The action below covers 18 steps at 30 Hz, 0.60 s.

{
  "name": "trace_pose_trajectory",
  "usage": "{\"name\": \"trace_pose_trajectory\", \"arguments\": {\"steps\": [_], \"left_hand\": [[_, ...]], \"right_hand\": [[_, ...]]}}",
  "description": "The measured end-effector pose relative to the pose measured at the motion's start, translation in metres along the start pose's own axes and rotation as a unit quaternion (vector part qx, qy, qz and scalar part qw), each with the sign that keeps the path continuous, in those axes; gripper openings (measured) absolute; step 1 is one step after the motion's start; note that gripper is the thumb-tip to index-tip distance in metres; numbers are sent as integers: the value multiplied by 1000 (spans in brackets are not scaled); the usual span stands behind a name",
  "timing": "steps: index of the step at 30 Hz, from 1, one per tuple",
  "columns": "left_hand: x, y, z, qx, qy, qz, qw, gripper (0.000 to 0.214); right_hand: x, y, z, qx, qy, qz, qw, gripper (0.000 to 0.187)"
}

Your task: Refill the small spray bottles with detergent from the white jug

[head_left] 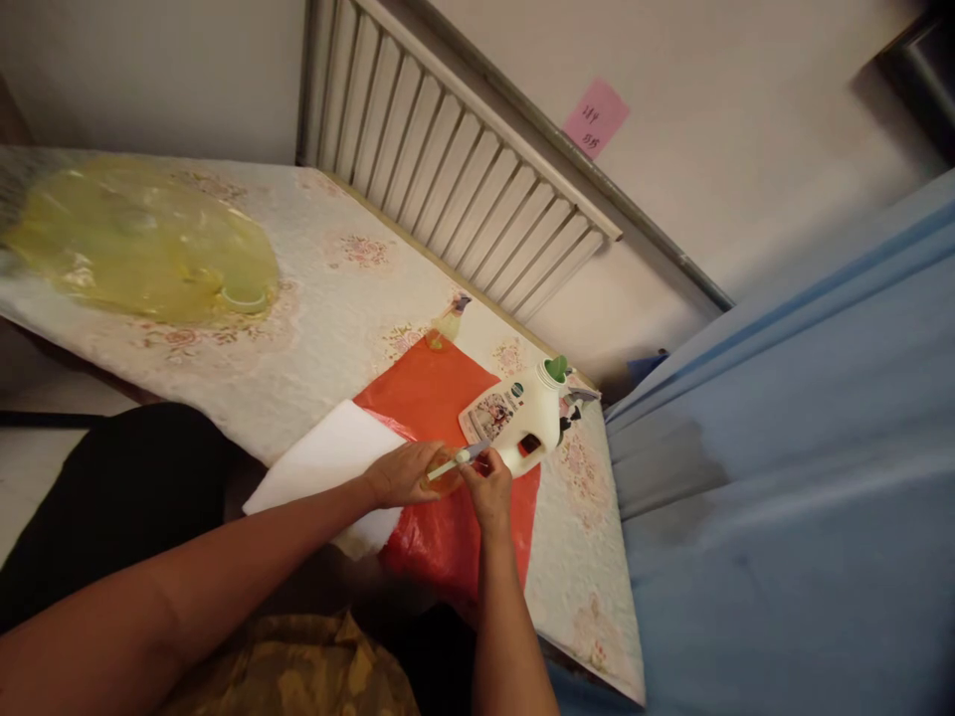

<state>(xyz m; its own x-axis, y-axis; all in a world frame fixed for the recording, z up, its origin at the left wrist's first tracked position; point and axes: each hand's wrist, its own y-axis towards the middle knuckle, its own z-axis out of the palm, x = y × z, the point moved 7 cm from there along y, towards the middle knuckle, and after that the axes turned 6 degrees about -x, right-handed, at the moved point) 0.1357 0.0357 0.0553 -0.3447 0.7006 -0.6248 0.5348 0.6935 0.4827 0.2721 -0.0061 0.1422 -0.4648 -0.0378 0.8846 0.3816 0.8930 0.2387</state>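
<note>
My left hand (407,474) is closed round an amber, see-through ring that looks like a roll of tape (446,481). A utility knife (453,461) with a pale green handle and grey front end lies across the roll, between both hands. My right hand (490,489) has its fingers pinched together beside the knife's front end; what they hold is too small to make out. Right behind the hands, a cream jug (513,408) with a handle, a printed label and a green spout leans back on a red plastic sheet (433,542).
A white sheet (339,452) lies left of the red one on the flowered tablecloth (313,239). A large yellow plastic bag (141,239) rests at far left. A small bottle (448,323) stands behind. A radiator (448,159) lines the wall; a blue curtain (783,447) hangs right.
</note>
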Motion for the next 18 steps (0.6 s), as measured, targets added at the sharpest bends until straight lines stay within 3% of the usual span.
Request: {"name": "trace_pose_trajectory", "arguments": {"steps": [9, 14, 18], "left_hand": [[-8, 2, -6, -9, -12, 18, 1000, 70], [-5, 2, -5, -14, -36, 14, 999, 76], [-6, 2, -5, -16, -31, 19, 999, 74]], "right_hand": [[-28, -13, 12, -173, 4, 23, 985, 42], [-29, -8, 11, -167, 27, 16, 985, 45], [-28, -7, 9, -128, 50, 20, 990, 47]]}}
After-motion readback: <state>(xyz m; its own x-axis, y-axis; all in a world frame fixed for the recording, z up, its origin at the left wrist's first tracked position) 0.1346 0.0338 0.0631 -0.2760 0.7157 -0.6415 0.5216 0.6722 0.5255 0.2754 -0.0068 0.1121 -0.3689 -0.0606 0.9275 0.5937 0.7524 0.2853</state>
